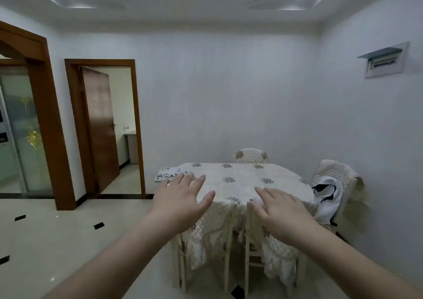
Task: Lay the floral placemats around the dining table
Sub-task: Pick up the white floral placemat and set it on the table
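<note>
A dining table (242,177) under a cream quilted cloth with grey flower motifs stands ahead of me against the right part of the room. A small stack of floral placemats (166,173) lies on its far left corner, partly overhanging the edge. My left hand (180,201) is stretched forward with straight, spread fingers, its fingertips just below the stack in the picture, holding nothing. My right hand (282,209) is also held out flat and empty in front of the table's near edge.
Cloth-covered chairs stand at the far side (250,155), at the right (335,173) with a white bag (329,198) hung on it, and tucked under the near side (251,241). Two doorways (107,127) open on the left. Glossy tiled floor lies between me and the table.
</note>
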`<act>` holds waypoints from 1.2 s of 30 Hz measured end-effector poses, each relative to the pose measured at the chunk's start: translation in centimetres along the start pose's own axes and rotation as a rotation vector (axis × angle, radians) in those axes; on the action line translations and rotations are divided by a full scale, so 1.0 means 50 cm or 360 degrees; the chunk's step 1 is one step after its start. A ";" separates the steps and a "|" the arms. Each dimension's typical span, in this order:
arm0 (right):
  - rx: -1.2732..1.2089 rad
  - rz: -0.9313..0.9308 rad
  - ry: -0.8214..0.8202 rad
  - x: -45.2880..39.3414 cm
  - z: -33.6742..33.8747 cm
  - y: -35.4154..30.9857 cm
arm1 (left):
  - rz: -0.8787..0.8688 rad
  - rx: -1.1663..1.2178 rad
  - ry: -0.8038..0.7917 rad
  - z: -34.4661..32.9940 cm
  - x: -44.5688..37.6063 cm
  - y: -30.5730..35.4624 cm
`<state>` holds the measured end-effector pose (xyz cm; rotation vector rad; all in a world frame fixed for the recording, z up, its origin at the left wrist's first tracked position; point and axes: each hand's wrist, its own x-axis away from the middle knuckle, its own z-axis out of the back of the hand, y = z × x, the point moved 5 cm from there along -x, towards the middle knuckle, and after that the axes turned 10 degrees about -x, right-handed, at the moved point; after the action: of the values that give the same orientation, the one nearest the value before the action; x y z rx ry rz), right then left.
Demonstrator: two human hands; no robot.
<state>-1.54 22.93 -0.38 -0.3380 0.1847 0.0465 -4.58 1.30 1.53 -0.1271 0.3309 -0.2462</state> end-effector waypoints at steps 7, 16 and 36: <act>-0.0039 0.0035 -0.0040 -0.106 0.006 0.074 | 0.0032 -0.0018 -0.0052 -0.048 -0.110 0.046; -0.0045 0.0132 -0.0142 -0.241 -0.033 0.084 | 0.0204 -0.0096 -0.0193 -0.089 -0.201 0.016; -0.0048 0.0597 -0.0183 -0.543 -0.229 -0.396 | 0.0359 -0.0140 -0.0234 -0.194 -0.261 -0.442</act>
<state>-28.65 0.05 0.55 -0.3262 0.1315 0.4386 -24.63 -17.40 0.05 -0.1919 0.2074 0.0013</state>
